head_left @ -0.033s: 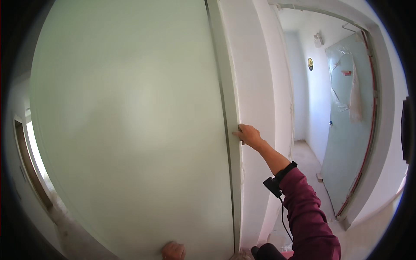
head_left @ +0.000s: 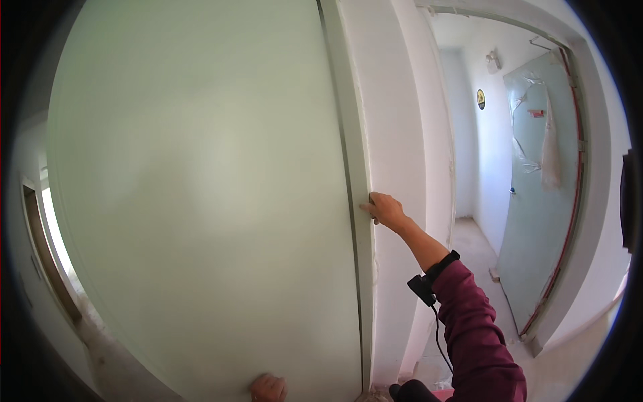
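Door panel [head_left: 201,201] standing upright left of my right hand [head_left: 385,210] | its fingers are pinching the panel's edge | left hand [head_left: 268,387] is pressing flat near the bottom | nothing visibly shifting, I am steadying it against the white wall [head_left: 402,134].

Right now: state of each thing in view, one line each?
Large pale green door panel: upright, held at its right edge.
Right hand: gripping that edge.
Left hand: touching the panel's bottom.
Far door: upright in its frame, partly covered in plastic wrap.
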Demonstrator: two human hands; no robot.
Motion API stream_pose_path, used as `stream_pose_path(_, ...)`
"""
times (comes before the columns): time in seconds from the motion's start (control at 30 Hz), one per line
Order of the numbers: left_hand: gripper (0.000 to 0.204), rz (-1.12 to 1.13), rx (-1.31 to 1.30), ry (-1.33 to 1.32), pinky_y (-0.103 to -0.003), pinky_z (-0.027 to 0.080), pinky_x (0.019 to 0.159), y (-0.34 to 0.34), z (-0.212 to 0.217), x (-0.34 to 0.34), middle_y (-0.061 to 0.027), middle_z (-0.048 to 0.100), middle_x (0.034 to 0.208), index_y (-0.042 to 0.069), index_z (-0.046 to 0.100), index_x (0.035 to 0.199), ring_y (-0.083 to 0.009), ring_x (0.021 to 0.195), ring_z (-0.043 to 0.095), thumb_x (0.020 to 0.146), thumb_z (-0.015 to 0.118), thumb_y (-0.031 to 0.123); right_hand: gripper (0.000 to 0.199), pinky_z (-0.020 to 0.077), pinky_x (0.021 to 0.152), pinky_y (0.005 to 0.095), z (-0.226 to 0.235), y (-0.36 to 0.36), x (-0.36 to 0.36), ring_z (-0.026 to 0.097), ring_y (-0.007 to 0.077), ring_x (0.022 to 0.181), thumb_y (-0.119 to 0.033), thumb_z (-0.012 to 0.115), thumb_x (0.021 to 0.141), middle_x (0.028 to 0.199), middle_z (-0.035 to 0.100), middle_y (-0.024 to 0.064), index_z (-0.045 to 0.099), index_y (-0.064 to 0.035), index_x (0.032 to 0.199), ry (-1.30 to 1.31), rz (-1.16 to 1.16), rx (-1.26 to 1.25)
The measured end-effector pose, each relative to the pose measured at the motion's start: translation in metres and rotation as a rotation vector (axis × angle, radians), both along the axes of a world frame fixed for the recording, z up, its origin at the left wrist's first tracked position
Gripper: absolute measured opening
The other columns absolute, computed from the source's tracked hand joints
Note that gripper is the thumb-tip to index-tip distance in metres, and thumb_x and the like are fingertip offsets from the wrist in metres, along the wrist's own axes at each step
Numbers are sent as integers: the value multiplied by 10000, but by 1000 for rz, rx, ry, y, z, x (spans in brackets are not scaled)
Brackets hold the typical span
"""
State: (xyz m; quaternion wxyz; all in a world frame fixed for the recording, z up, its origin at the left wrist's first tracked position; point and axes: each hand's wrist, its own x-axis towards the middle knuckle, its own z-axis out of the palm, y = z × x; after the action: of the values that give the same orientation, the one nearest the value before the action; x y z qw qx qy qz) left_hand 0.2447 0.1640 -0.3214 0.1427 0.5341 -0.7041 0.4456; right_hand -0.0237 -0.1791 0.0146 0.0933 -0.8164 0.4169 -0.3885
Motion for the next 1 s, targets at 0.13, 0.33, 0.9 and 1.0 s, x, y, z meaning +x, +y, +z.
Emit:
stream_pose_path(0.13, 107, -197, 115, 507, -353, 314, 392, -18, 40, -24, -87, 341, 493, 51, 469, 593, -240, 436, 395, 654, 547, 12, 281, 456, 557, 315, -18, -51, -13, 590, 160, 525, -329, 533, 805, 636, 594, 62, 548, -52, 764, 35, -101, -258)
stream_pose_path(0.33, 58, -159, 12, 585, -367, 369, 443, -10, 49, -28, -123, 440, 552, 40, 521, 630, -276, 511, 461, 657, 546, -6, 286, 442, 513, 320, -3, -22, 6, 574, 183, 502, -293, 523, 825, 601, 575, 84, 488, -35, 708, -99, 52, -189)
stream_pose_path(0.9, 31, 46, -64, 543, -364, 424, 468, 56, 112, -7, -106, 538, 621, 58, 577, 694, -282, 542, 521, 679, 602, 50, 258, 387, 450, 395, 0, 20, 26, 502, 313, 490, -252, 582, 792, 543, 510, 118, 456, -49, 697, -215, 137, -674)
stream_pose_path(1.0, 45, 227, 35, 377, -351, 433, 475, 57, 163, -18, -105, 549, 637, 56, 578, 708, -279, 546, 532, 679, 610, 42, 249, 374, 437, 404, 9, 40, 34, 490, 325, 492, -228, 600, 777, 533, 495, 121, 447, -55, 684, -276, 213, -731)
